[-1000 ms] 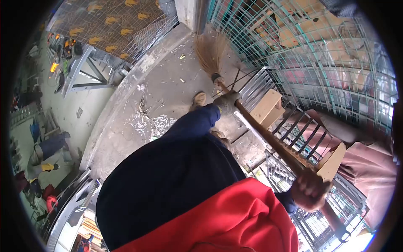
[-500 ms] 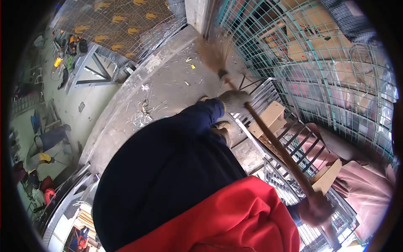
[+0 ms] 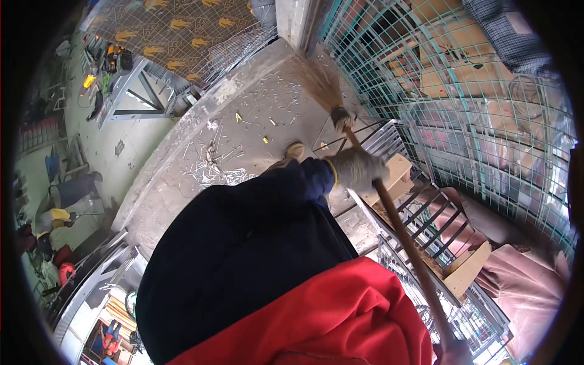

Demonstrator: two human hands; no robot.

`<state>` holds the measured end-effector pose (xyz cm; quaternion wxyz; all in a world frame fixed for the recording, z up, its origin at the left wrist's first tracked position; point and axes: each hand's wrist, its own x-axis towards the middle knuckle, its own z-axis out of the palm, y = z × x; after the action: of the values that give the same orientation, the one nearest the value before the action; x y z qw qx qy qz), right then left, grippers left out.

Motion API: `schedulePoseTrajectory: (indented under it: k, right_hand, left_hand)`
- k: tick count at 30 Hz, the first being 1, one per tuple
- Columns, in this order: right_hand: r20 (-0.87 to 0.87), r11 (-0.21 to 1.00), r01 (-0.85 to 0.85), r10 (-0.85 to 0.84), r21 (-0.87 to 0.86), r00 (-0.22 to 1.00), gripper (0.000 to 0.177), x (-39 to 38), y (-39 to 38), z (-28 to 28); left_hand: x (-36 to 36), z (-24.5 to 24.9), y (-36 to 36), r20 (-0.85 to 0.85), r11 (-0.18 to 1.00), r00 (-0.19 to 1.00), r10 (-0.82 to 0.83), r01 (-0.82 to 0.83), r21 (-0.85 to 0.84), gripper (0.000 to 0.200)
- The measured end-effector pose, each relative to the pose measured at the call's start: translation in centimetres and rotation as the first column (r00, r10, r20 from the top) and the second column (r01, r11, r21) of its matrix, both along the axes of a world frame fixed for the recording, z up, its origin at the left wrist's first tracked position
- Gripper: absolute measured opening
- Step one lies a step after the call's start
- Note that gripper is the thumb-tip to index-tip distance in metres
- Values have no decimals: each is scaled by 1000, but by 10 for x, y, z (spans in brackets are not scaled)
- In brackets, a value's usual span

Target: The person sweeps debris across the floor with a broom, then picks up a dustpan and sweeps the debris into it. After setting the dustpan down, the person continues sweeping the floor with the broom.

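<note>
A long-handled broom (image 3: pixel 404 234) slants across the right half of the view. Its bristles (image 3: pixel 319 82), a little blurred, touch the concrete floor near the base of a post. My left hand (image 3: pixel 360 169), in a light knitted glove, is wrapped around the handle below the broom head. Lower down, my right hand (image 3: pixel 453 353) grips the handle near its other end, partly cut off by the frame's bottom. Small yellow scraps (image 3: pixel 266 140) and thin pale offcuts lie left of the bristles. A denser pile of debris (image 3: pixel 222 173) sits nearer my dark sleeve.
Green wire mesh panels (image 3: pixel 438 91) stand along the right. A metal rack (image 3: pixel 441 219) with wooden pieces (image 3: pixel 468 271) is beside the handle, near pink cloth (image 3: pixel 523 292). A raised concrete edge (image 3: pixel 176 131) curves along the left. A distant person (image 3: pixel 111 337) appears at lower left.
Both hands have moved down in the view with the broom handle. The bristles have shifted slightly down and right. The yellow scraps now lie farther left and lower, more spread out.
</note>
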<state>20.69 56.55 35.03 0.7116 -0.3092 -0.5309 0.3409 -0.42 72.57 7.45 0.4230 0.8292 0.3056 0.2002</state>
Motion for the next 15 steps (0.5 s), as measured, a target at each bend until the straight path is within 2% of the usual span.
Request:
schedulePoseTrajectory:
  k: [2,3,4,5,6,7,8,10,12,13,14,15]
  right_hand:
    - [-27,998,19,-21,-67,999,26,-6,17,-26]
    - [-41,994,18,-22,-110,999,27,-6,23,-35]
    - [-80,988,2,-14,-157,997,29,-5,27,-42]
    - [-120,963,-102,74,-248,990,30,5,30,-48]
    - [-143,952,-141,105,-273,984,31,4,32,-44]
    - [140,966,-14,51,-257,989,31,34,14,-31]
    - [103,985,71,-56,-154,993,33,45,-13,-9]
    - [24,962,269,-270,43,963,39,67,-65,36]
    - [9,994,89,-89,58,996,35,41,-48,55]
    - [14,998,34,-35,54,999,34,32,-38,57]
    - [19,999,-1,0,38,1000,32,26,-30,52]
    - [25,999,-28,28,21,999,31,21,-22,46]
  left_hand:
    - [-4,-49,15,71,963,961,268,-264,-54,22]
    - [0,-87,10,67,963,961,267,-264,-53,22]
    - [10,-136,1,-10,984,984,178,-178,-31,21]
    - [28,-185,-14,-80,996,993,89,-91,-22,21]
    - [34,-181,-20,-87,965,996,-27,3,-261,22]
    - [40,-174,-26,-96,875,988,-121,61,-481,22]
    - [21,-95,-26,-242,943,932,-269,204,-264,22]
    - [15,-31,-28,-214,942,919,-331,308,-132,23]
    - [2,53,-14,-203,919,897,-392,370,-140,23]
    - [-1,73,-7,-194,897,877,-440,419,-139,23]
    - [2,71,-4,-191,896,876,-443,424,-132,23]
    - [5,64,1,-148,941,930,-337,331,-62,23]
